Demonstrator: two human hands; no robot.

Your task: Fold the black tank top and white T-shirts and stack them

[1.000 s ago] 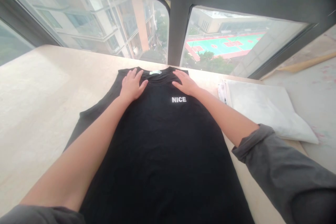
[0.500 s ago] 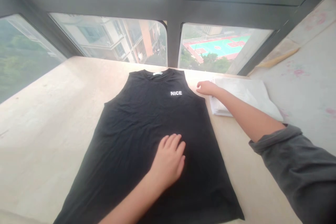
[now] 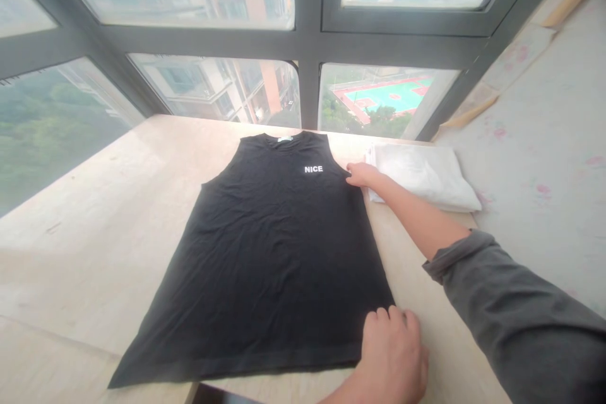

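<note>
Black sleeveless fabric shirt (image 3: 274, 233): flat on pale, smooth worktop (image 3: 95, 202), front up. Right hand (image 3: 360, 175): fingers closed in pinch on underarm edge. Left hand (image 3: 391, 353): fingers curled at same-side hem corner; grip hidden, cannot tell. Spacing likely gives control of full side edge. Folded white rectangular bundle (image 3: 426, 177): beside right forearm

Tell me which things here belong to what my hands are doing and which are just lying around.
In use:
black tank top, right hand at its armhole, left hand at its lower corner
pale surface under it

Just lying about:
white bundle beside the top
</note>
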